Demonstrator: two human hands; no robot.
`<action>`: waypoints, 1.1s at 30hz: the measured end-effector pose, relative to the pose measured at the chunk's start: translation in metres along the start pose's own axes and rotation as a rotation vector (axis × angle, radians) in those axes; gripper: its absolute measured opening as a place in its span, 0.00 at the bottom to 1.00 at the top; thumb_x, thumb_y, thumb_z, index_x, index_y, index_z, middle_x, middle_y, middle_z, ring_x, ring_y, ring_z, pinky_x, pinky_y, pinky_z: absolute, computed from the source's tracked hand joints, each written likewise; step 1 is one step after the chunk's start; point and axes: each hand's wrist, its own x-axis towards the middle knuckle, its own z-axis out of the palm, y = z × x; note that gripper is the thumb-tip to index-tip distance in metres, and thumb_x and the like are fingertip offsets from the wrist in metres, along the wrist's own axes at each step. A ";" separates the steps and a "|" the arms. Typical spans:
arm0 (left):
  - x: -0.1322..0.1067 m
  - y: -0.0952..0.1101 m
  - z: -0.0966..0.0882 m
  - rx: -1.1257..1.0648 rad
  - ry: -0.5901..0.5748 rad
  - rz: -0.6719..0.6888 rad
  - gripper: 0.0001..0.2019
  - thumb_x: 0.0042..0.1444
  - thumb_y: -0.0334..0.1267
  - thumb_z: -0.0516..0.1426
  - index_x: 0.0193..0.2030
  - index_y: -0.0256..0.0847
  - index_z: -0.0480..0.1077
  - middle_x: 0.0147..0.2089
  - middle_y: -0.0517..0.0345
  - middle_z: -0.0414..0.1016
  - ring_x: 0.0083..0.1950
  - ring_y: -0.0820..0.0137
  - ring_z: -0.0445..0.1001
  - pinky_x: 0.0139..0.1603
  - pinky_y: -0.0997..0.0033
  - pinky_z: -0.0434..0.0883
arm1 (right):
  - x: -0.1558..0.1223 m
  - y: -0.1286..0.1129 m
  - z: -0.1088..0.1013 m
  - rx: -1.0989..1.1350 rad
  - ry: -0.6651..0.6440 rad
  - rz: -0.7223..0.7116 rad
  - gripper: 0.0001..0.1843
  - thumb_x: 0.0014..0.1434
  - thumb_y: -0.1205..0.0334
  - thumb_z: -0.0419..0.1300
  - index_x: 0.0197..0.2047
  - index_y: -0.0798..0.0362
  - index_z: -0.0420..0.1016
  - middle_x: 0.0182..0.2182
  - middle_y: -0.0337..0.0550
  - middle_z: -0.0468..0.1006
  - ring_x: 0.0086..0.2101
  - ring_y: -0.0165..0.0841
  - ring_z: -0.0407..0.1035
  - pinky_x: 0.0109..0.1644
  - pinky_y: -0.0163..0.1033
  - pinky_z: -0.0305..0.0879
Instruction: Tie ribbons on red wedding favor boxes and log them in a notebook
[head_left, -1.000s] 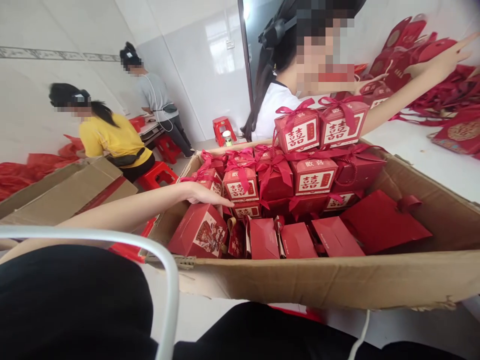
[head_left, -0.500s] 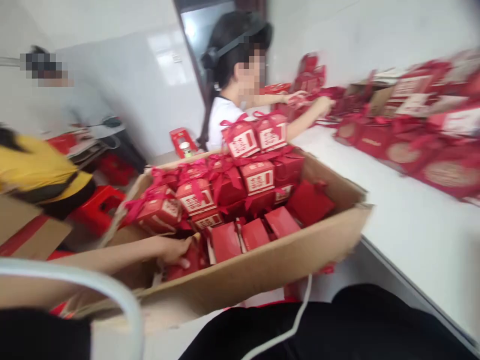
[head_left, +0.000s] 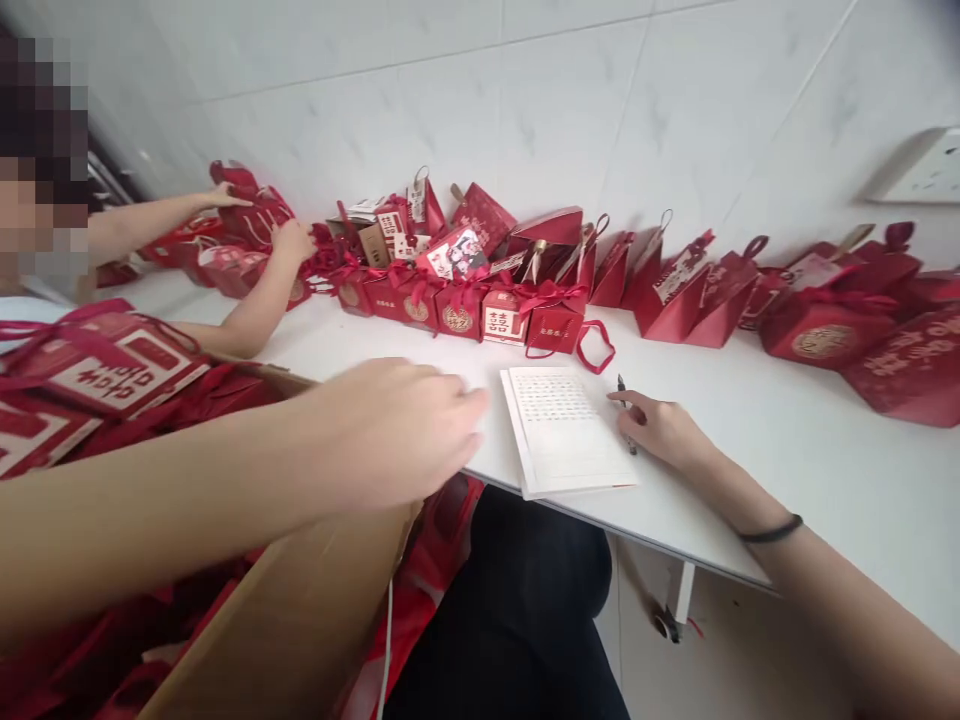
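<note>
My left hand (head_left: 405,430) is smeared by motion above the table's front edge, just left of an open notebook (head_left: 559,430). Its fingers look bent, and nothing plain shows in them. The notebook carries rows of handwriting on the upper part of its page. To the right of it, my right hand (head_left: 660,430) rests on the table with its fingers closed round a black pen (head_left: 631,446). Below my left forearm stands a cardboard box (head_left: 300,600) holding red gift boxes (head_left: 112,370) with ribbons and white labels.
Red gift boxes (head_left: 457,310) line the white table (head_left: 847,480) along the wall, and a loop of red ribbon (head_left: 596,348) lies behind the notebook. At the left, a co-worker's hands (head_left: 294,243) handle red packaging. A wall socket (head_left: 926,170) is at the right.
The view has swung right from the box to the table. My left hand has left the red gift box it was gripping and come over beside the notebook. My right hand has come into view.
</note>
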 end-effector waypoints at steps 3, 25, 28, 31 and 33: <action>0.107 0.021 0.007 0.065 -0.160 0.121 0.09 0.49 0.29 0.50 0.34 0.39 0.70 0.34 0.49 0.73 0.37 0.61 0.73 0.36 0.65 0.67 | 0.001 0.004 -0.004 0.288 0.070 0.102 0.13 0.46 0.60 0.51 0.30 0.54 0.74 0.16 0.37 0.69 0.20 0.31 0.64 0.28 0.36 0.61; 0.255 0.012 0.117 -0.580 -0.063 0.234 0.23 0.42 0.56 0.57 0.41 0.43 0.65 0.48 0.55 0.67 0.52 0.59 0.64 0.48 0.64 0.63 | 0.024 0.000 0.003 1.480 0.019 0.501 0.29 0.46 0.36 0.59 0.29 0.58 0.73 0.19 0.41 0.69 0.21 0.27 0.61 0.25 0.35 0.61; 0.255 0.012 0.116 -0.563 -0.101 0.233 0.26 0.39 0.57 0.58 0.42 0.43 0.64 0.50 0.55 0.65 0.54 0.59 0.62 0.52 0.63 0.60 | 0.023 -0.001 0.003 1.435 0.032 0.479 0.19 0.43 0.49 0.68 0.28 0.55 0.71 0.21 0.36 0.65 0.22 0.24 0.58 0.22 0.29 0.56; 0.254 0.015 0.115 -0.551 -0.117 0.206 0.26 0.38 0.57 0.58 0.41 0.42 0.63 0.49 0.56 0.64 0.54 0.59 0.61 0.54 0.61 0.58 | 0.021 -0.006 0.003 1.333 0.086 0.469 0.16 0.44 0.60 0.69 0.24 0.54 0.63 0.19 0.31 0.58 0.20 0.22 0.53 0.22 0.28 0.53; 0.254 0.017 0.115 -0.551 -0.118 0.189 0.26 0.38 0.57 0.58 0.40 0.42 0.62 0.49 0.55 0.64 0.55 0.57 0.60 0.54 0.59 0.58 | 0.018 -0.010 0.004 1.206 0.145 0.480 0.18 0.49 0.58 0.65 0.22 0.53 0.59 0.17 0.30 0.55 0.18 0.22 0.51 0.21 0.29 0.51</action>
